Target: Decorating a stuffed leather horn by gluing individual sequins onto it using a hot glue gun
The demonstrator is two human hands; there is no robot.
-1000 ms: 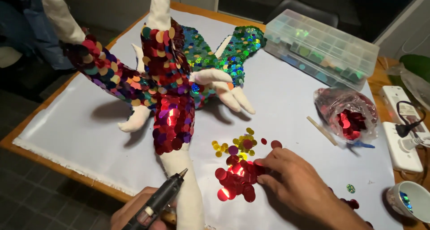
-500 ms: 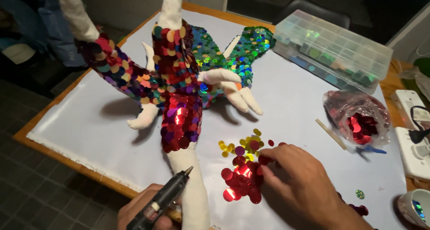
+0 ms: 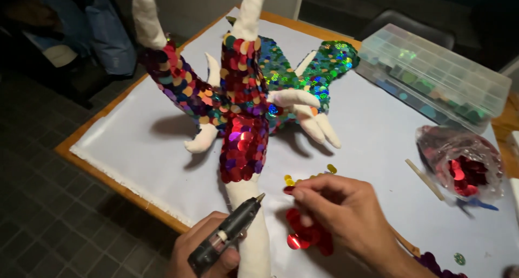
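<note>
You are at a hobby craft table, prob. in a home room. The wooden table (image 3: 102, 167) is covered w/ white sheet (image 3: 146, 148). Far right stands a clear compartment box (image 3: 432, 75) of sorted sequins, and near right a plastic bag (image 3: 459, 164) of red sequins. Dark tiled floor (image 3: 59, 224) on the left, w/ a chair (image 3: 411, 32) at the far side.

1. The left hand (image 3: 203, 253) is cut off by the bottom edge; its fingers hide the rear of the glue gun (image 3: 227, 236).
2. The right hand (image 3: 346, 216) covers part of the red sequin pile (image 3: 308, 237); its wrist runs out of frame.
3. The 2 white horns (image 3: 147, 15) of the sequinned figure (image 3: 243, 105) are cropped at the top.
4. The compartment box (image 3: 432, 75) holds contents too blurred to identify.
5. The bag of red sequins (image 3: 462, 164) is blurred.
</note>
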